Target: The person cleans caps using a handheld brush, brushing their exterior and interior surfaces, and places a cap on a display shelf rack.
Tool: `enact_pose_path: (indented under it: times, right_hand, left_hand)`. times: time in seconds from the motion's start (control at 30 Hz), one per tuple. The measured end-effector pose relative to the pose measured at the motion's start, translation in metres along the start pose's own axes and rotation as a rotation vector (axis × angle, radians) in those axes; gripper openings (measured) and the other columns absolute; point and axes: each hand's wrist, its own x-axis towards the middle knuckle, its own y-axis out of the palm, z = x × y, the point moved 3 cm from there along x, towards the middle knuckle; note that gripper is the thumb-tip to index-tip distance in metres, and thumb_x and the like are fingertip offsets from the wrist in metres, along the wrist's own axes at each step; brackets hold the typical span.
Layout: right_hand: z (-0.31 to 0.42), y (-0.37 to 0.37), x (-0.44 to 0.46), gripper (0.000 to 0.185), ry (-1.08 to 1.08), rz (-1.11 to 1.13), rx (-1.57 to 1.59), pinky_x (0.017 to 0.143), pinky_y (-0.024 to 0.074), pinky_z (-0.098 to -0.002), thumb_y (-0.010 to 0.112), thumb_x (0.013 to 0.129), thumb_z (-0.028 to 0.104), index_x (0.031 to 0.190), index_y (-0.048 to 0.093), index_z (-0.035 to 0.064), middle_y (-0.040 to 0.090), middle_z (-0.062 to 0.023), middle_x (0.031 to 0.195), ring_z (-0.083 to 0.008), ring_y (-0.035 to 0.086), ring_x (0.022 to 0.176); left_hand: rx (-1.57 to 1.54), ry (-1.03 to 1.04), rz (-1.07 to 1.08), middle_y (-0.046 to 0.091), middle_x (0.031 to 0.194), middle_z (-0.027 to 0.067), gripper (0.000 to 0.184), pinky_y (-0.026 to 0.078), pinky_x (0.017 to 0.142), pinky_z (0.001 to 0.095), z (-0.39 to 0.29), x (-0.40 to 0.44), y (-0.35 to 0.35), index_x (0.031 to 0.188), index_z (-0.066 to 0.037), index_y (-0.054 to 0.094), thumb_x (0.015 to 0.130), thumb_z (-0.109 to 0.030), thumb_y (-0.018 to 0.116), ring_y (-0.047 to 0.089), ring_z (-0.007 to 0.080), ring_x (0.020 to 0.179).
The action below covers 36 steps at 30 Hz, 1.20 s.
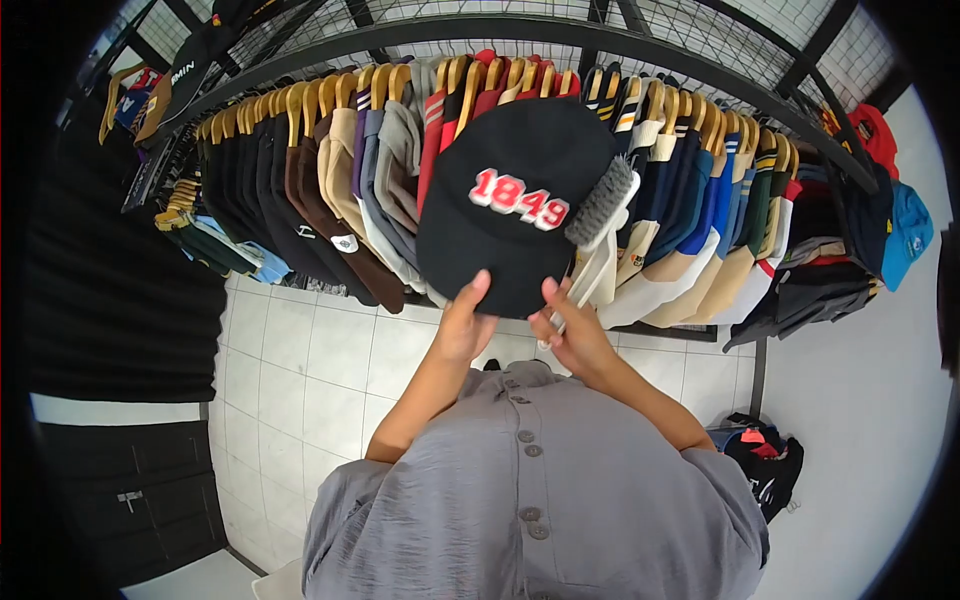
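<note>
A black baseball cap [520, 160] with raised red and white "1849" lettering is held up in front of me, its brim toward my body. My left hand [467, 322] grips the brim's edge, thumb on top. At the brim's other corner, my right hand [572, 328] has its thumb on the cap. The same hand also holds a brush [603, 205] with a white handle and grey bristles, which stands up along the cap's right side. Fingers beneath the brim are hidden.
Behind the cap, a rack of jackets [350, 170] on wooden hangers runs across the view. More caps, including a turquoise cap [907, 235], hang at the right end. A black curtain [110, 270] hangs at left. Dark clothing [765, 465] lies low at right, above the tiled floor [310, 350].
</note>
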Motion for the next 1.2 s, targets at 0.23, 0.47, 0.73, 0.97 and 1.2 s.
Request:
enact_pose_path:
  times: [0.23,0.47,0.73,0.97,1.2]
  right_hand:
    - [0.025,-0.009,-0.013,0.041,-0.360,-0.053,-0.436,0.036,0.0278,-0.0177,0.048,0.093,0.042,0.111,0.048,0.0051,0.050,-0.0054,0.057,-0.0057,0.032,0.033]
    - [0.069,-0.009,-0.016,0.028,-0.674,-0.290,-1.314,0.049,0.0425,-0.0333,0.060,0.087,0.031,0.093,0.055,0.0033,0.056,-0.0091,0.063,-0.0191,0.058,0.054]
    - [0.059,0.001,-0.026,0.031,-0.621,-0.194,-1.185,0.045,0.0431,-0.0331,0.066,0.082,0.033,0.088,0.056,0.0044,0.058,-0.0095,0.062,-0.0242,0.057,0.047]
    - [0.035,-0.005,-0.054,0.037,-1.063,0.280,-1.414,0.045,0.0418,-0.0361,0.067,0.080,0.037,0.087,0.053,0.0036,0.055,-0.0119,0.060,-0.0294,0.053,0.046]
    - [0.029,-0.003,-0.054,0.037,-0.774,0.491,-1.578,0.044,0.0416,-0.0351,0.067,0.080,0.037,0.076,0.053,0.0039,0.054,-0.0104,0.056,-0.0292,0.053,0.045]
  left_hand:
    - [-0.412,0.106,-0.059,0.044,0.135,0.0148,0.048,0.038,0.102,0.0407,-0.018,0.010,-0.005,0.136,0.001,0.032,0.097,-0.026,0.039,0.046,0.0268,0.122]
    - [-0.231,0.168,-0.114,0.044,0.135,0.0145,0.057,0.038,0.102,0.0375,-0.025,0.008,-0.005,0.136,0.000,0.032,0.097,-0.041,0.032,0.047,0.0257,0.121]
    - [-0.320,0.199,-0.254,0.049,0.130,0.0134,0.066,0.043,0.097,0.0378,-0.031,0.007,-0.002,0.134,-0.001,0.037,0.094,-0.054,0.029,0.052,0.0256,0.116]
    - [-0.451,0.133,-0.429,0.050,0.129,0.0148,0.061,0.040,0.099,0.0392,-0.045,0.008,-0.007,0.129,0.000,0.044,0.093,-0.049,0.036,0.052,0.0281,0.115]
    - [-0.558,-0.003,-0.272,0.051,0.127,0.0178,0.060,0.041,0.099,0.0395,-0.041,0.005,-0.024,0.126,0.003,0.046,0.093,-0.046,0.036,0.053,0.0300,0.113]
